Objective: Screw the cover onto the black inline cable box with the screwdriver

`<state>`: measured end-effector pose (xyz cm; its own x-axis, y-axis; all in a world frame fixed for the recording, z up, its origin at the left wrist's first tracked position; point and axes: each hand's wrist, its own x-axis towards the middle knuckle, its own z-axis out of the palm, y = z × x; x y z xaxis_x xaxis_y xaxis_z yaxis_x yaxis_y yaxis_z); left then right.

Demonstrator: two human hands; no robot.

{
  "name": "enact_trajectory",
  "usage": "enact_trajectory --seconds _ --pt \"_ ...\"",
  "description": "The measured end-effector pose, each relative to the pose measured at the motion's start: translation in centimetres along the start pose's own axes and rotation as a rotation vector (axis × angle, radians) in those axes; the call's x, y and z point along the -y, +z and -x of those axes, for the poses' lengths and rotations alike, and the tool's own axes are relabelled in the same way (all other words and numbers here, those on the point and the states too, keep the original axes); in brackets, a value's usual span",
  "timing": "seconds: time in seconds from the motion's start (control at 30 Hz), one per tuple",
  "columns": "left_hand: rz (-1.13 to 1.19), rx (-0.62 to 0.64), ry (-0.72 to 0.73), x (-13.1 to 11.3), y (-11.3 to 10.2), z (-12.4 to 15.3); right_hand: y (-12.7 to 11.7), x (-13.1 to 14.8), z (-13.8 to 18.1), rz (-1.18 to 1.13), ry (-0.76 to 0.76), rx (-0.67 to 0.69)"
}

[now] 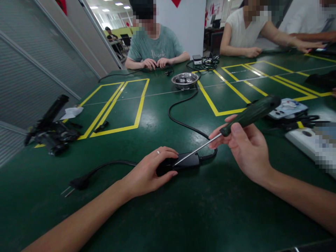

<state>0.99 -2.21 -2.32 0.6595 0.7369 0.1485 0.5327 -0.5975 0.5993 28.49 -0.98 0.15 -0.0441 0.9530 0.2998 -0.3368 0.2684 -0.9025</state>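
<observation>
My left hand point(149, 171) grips the near end of a black power adapter point(185, 161) lying on the green table point(183, 210), holding it down. My right hand point(244, 147) is closed around a dark green-handled screwdriver point(249, 113). Its long metal shaft slants down to the left, with the tip resting on the adapter's top. A black cable leads from the adapter to a two-pin plug point(78, 183) at the left. Another black cable point(181, 120) runs away toward the far side of the table.
A metal bowl point(185, 79) sits mid-table between yellow tape outlines. Black parts point(51, 131) lie in a pile at the left edge. A phone point(287, 108), cables and a white device point(307, 140) lie at the right. Other people sit along the far side.
</observation>
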Motion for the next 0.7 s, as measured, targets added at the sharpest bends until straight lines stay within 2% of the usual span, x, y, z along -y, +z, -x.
enact_trajectory --seconds 0.23,0.47,0.7 --pt "-0.004 -0.003 0.013 0.02 0.02 -0.01 -0.04 0.75 -0.45 0.215 -0.051 -0.027" --pt "-0.008 0.001 0.005 0.19 0.1 -0.01 -0.54 0.11 -0.41 -0.04 -0.026 0.018" --pt "-0.011 0.0 0.007 0.09 0.05 0.02 -0.5 0.11 -0.45 0.029 -0.053 -0.025"
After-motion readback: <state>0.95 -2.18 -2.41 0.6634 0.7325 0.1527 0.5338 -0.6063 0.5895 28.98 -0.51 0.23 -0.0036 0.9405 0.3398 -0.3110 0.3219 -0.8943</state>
